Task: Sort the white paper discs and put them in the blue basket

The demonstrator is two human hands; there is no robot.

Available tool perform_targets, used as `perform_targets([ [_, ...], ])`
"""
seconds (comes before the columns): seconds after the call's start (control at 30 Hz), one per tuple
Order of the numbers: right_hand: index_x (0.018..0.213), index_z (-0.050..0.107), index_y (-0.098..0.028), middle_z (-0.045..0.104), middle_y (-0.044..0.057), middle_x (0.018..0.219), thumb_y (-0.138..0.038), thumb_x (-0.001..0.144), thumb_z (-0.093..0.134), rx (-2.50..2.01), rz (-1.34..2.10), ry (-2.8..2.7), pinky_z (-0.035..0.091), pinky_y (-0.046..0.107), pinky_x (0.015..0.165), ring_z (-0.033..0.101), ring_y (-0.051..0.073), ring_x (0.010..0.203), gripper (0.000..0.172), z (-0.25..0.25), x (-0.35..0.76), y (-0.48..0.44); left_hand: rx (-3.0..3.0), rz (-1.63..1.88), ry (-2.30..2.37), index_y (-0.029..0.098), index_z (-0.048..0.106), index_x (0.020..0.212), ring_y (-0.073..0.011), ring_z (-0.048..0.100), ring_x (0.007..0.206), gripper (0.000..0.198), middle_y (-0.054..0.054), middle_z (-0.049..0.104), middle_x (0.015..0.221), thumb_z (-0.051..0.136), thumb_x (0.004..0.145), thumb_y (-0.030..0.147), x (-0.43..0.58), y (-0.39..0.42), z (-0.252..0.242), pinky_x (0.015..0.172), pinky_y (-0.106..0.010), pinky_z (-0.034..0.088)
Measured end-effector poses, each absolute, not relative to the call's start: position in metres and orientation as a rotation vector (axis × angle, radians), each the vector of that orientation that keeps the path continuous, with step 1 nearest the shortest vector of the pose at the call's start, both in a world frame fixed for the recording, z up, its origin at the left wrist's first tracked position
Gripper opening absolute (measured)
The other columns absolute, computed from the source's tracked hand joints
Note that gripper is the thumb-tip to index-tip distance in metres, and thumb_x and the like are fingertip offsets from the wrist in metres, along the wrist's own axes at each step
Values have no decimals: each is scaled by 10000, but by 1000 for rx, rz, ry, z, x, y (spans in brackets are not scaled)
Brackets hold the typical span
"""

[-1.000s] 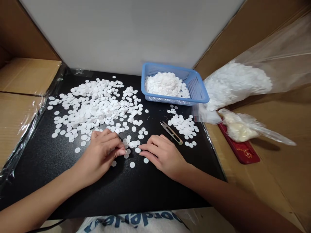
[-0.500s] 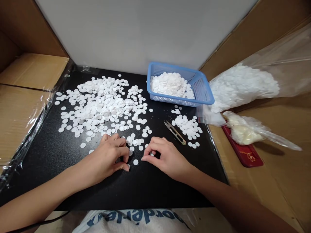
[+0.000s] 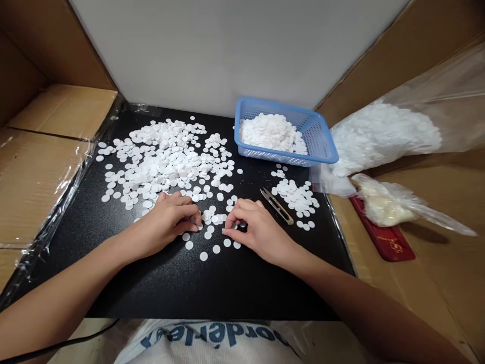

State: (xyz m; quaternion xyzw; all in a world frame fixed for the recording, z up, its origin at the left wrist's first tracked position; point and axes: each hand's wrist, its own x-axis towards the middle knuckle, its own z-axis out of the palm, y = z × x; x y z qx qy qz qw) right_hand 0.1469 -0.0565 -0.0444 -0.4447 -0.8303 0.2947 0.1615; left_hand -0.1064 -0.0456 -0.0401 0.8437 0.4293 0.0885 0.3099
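Note:
Small round white discs [image 3: 166, 162] lie in a wide heap on the black tabletop [image 3: 212, 288]. My left hand [image 3: 172, 220] rests at the heap's near edge, its fingers curled and the thumb and forefinger pinching at a white disc [image 3: 200, 227]. Opposite it, my right hand [image 3: 255, 230] is also bent into a pinch, with a bit of white disc showing at the fingertips; the rest is hidden by the fingers. Several loose discs [image 3: 216, 249] lie flat between and in front of the hands.
A blue basket [image 3: 286, 158] partly filled with discs stands at the back. Thread snips [image 3: 276, 206] lie right of my right hand, beside a small disc pile [image 3: 295, 196]. Farther right are a clear bag of discs [image 3: 386, 134], a knotted plastic bag [image 3: 386, 205] and a red case [image 3: 394, 245].
Both hands have moved away from me, toward the heap. More single discs now lie spread out on the tabletop in front of them. The whole view has shifted slightly.

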Motion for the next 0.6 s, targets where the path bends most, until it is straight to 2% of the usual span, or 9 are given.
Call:
perform_targets([
  [0.13,821,637,-195,612,1,855,-158,882,721,-1134,654,-2404,329,325,773,545,169,842,110,-47,154,-58,2268,292,1165,253,690,872,-212,502,874,133,5,627,854,602,926,169,-108,-45,-39,808,-348,264],
  [0.27,851,659,-206,642,-3,857,-182,933,670,-1029,741,-2430,346,330,793,571,161,843,86,-45,164,-56,2378,371,1130,255,687,861,-209,477,836,106,2,604,824,620,936,219,-100,-53,-38,762,-340,247],
  [0.33,848,648,-208,652,-7,848,-164,961,618,-1108,745,-2329,376,330,801,592,156,825,125,-42,172,-52,2428,435,1143,241,665,855,-209,468,827,70,3,600,820,663,920,266,-92,-59,-40,745,-338,239],
  [0.43,861,641,-219,663,4,861,-134,958,578,-1236,722,-2166,444,322,769,616,166,807,143,-40,184,-46,2458,453,1200,215,624,824,-207,467,809,144,6,605,824,721,882,304,-82,-65,-44,735,-334,235],
  [0.6,920,676,-222,675,18,921,-68,928,570,-1180,810,-2166,513,323,809,642,174,879,187,-46,190,-43,2406,418,1249,215,625,793,-203,473,788,144,13,598,802,744,854,268,-79,-65,-49,725,-328,230],
])
